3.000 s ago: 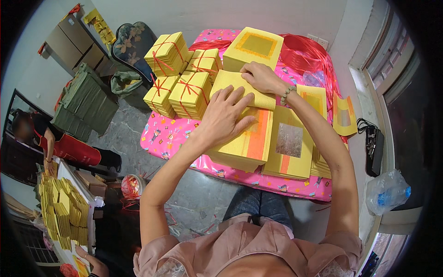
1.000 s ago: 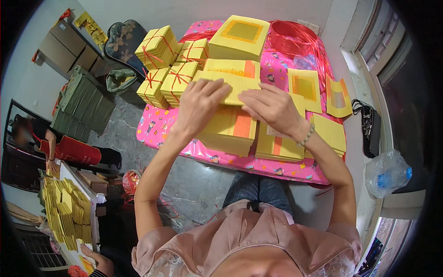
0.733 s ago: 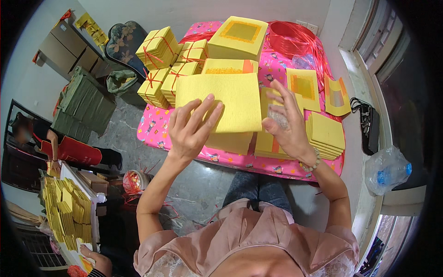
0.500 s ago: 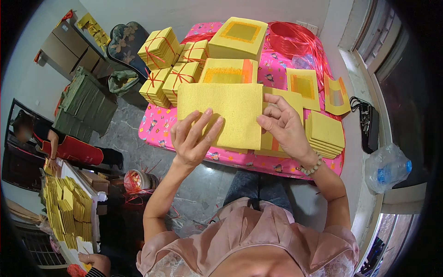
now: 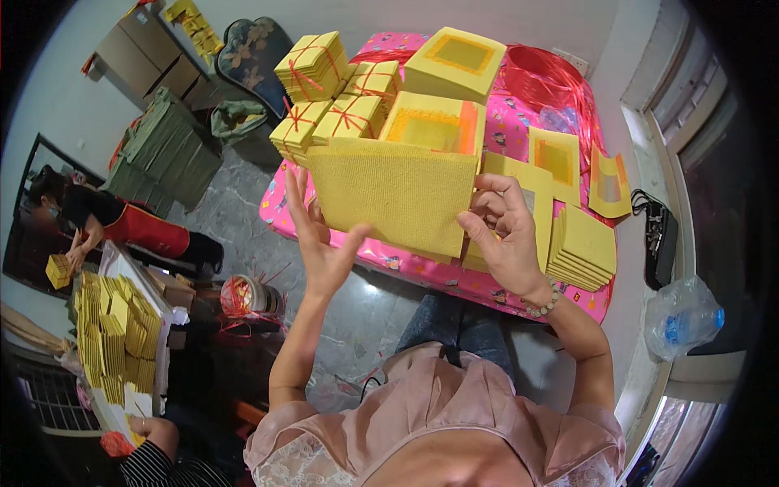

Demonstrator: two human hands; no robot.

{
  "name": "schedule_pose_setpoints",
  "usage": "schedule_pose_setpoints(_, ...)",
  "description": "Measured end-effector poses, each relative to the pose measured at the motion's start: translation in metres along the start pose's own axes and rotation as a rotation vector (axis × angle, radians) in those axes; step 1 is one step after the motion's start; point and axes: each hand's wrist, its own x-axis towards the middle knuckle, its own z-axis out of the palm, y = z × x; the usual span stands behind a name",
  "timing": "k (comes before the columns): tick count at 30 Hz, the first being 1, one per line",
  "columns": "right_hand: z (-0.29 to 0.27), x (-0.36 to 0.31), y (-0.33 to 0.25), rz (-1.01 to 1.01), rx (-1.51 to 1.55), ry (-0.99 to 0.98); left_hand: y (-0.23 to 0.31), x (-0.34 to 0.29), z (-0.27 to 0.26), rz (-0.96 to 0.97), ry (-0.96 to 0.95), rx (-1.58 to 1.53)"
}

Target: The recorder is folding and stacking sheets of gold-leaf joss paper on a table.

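A ribbed yellow paper sheet (image 5: 398, 195), tilted up over the near edge of the table, spans the gap between my hands. My left hand (image 5: 326, 258) has it at the left edge, the thumb in front at the lower side and the fingers partly hidden behind. At the right edge, my right hand (image 5: 510, 235) pinches it between thumb and bent fingers. Just beyond lies a stack of yellow paper (image 5: 434, 126) with an orange-printed square on top. A layered pile of folded yellow sheets (image 5: 583, 247) sits to the right of my right hand.
Bundles tied with red string (image 5: 349, 118) stand at the left of the pink-covered table (image 5: 406, 264). A taller yellow stack (image 5: 454, 65) and red string (image 5: 540, 77) lie behind. A co-worker (image 5: 122, 219) stands at another table of yellow bundles (image 5: 122, 333). A bucket (image 5: 251, 296) sits on the floor.
My left hand has gone from lying spread on the sheet's front to its left edge. The sheet tilts more. The co-worker now holds a yellow bundle. The view has shifted.
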Motion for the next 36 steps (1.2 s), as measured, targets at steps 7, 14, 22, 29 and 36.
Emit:
schedule_pose_setpoints(7,0.018,0.018,-0.003,-0.001,-0.046,-0.154,-0.011,0.01,-0.056,-0.492,-0.019,-0.424)
schedule_pose_setpoints(14,-0.013,0.036,-0.011,-0.193,-0.598,-0.176,-0.077,0.003,-0.146,-0.632,0.077,-0.465)
schedule_pose_setpoints(22,-0.026,0.025,0.006,-0.388,-1.023,-0.213,-0.183,-0.021,-0.165,-0.899,0.216,-0.111)
schedule_pose_setpoints(29,-0.028,0.028,0.012,-0.371,-0.942,-0.183,-0.25,-0.011,-0.136,-0.924,0.051,0.129)
schedule_pose_setpoints(36,-0.024,0.036,0.012,-0.341,-0.747,-0.182,-0.3,-0.022,-0.178,-0.768,-0.022,0.551)
